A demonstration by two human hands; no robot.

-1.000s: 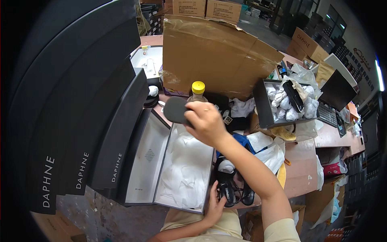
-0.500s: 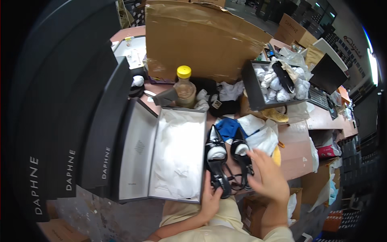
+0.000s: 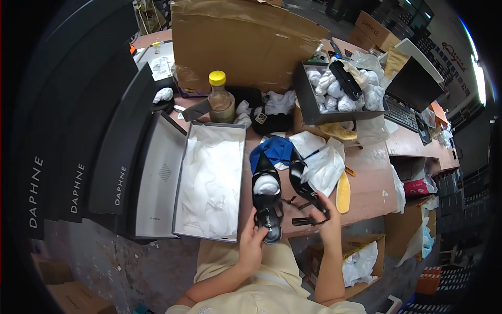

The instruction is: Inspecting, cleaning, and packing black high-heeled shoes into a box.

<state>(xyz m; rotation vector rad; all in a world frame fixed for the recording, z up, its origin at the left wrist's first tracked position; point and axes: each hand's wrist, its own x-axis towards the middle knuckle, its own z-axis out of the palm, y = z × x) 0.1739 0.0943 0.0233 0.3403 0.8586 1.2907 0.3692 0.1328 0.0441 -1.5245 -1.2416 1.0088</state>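
A pair of black high-heeled strappy shoes lies before me at the table's front edge, toes pointing away. My left hand [image 3: 252,247] closes on the heel end of the left shoe [image 3: 271,212], thumb on its insole; a white paper wad [image 3: 267,184] fills its front. The right shoe [image 3: 298,175] is tipped on its side, its heel pointing left, with my right hand [image 3: 329,222] gripping it at the back. Under the toes lie a blue cloth [image 3: 273,149] and a white cloth [image 3: 325,170]. Left of the shoes sits an open shoebox [image 3: 242,172] lined with white tissue paper [image 3: 212,180].
Dark shoeboxes [image 3: 107,172] stand in a row at left, beside the box lid [image 3: 161,178]. Behind are a yellow-capped bottle [image 3: 221,99] and a cardboard sheet [image 3: 240,47]. A dark box [image 3: 340,116] of paper wads and a yellow insole [image 3: 343,193] are at right.
My right hand, open beside the right shoe before, now grips its back. That shoe has turned onto its side. My left hand stays on the left shoe. The whole view has shifted slightly.
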